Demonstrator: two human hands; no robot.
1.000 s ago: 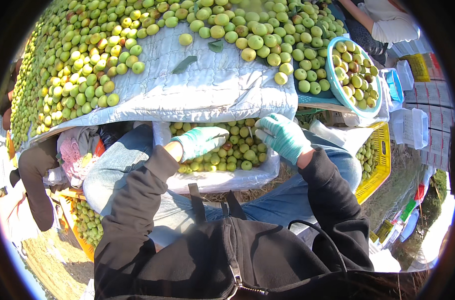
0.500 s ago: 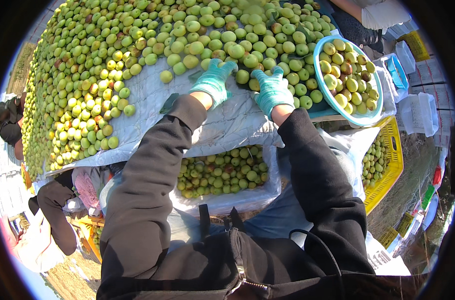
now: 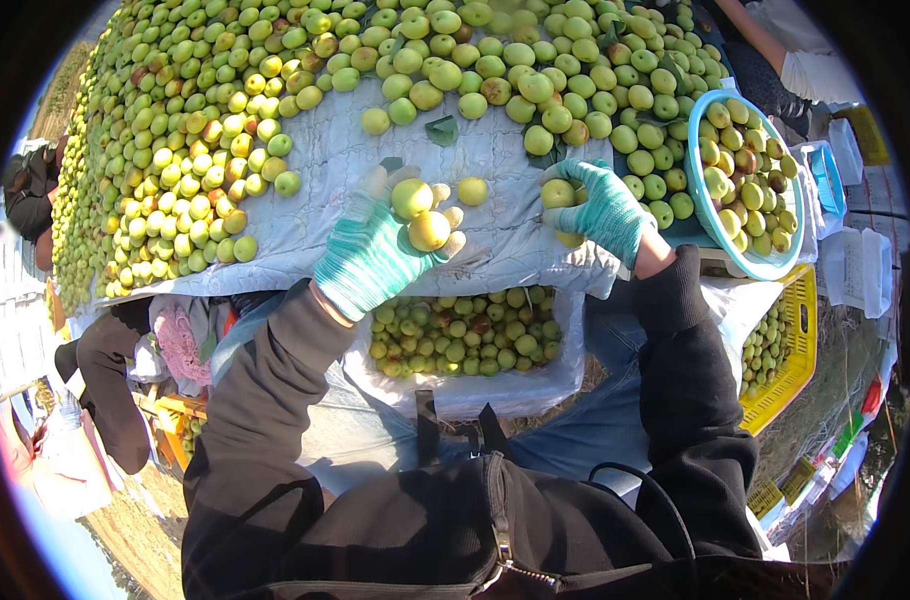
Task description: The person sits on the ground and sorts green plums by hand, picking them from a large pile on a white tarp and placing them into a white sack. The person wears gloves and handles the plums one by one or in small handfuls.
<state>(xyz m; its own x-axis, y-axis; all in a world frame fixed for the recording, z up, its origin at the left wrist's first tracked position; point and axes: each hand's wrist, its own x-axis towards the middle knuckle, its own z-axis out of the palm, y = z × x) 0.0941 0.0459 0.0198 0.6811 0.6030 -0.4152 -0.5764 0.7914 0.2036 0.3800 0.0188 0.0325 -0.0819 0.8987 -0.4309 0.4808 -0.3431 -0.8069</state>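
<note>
My left hand (image 3: 385, 240) in a teal knit glove is turned palm up over the pale quilted cloth (image 3: 355, 170), cupping two round yellow-green fruits (image 3: 421, 216). My right hand (image 3: 600, 205), gloved alike, curls over green fruits (image 3: 558, 196) at the cloth's right part. A lone yellow fruit (image 3: 472, 190) lies between the hands. Below them, between my knees, sits a plastic-lined container (image 3: 563, 392) of similar fruit. A heap of these fruits (image 3: 205, 120) covers the cloth's back and left.
A light-blue basket (image 3: 702, 230) of fruit stands at right, above a yellow crate (image 3: 797, 365). A co-worker's arm (image 3: 775, 45) shows at top right, another person (image 3: 27, 195) at far left. Pink cloth (image 3: 180, 350) and a dark-clothed leg (image 3: 115, 380) are at lower left.
My hands first moved up from the container to the fruit on the cloth. Since then they have drawn back slightly and apart, now with fruit in them.
</note>
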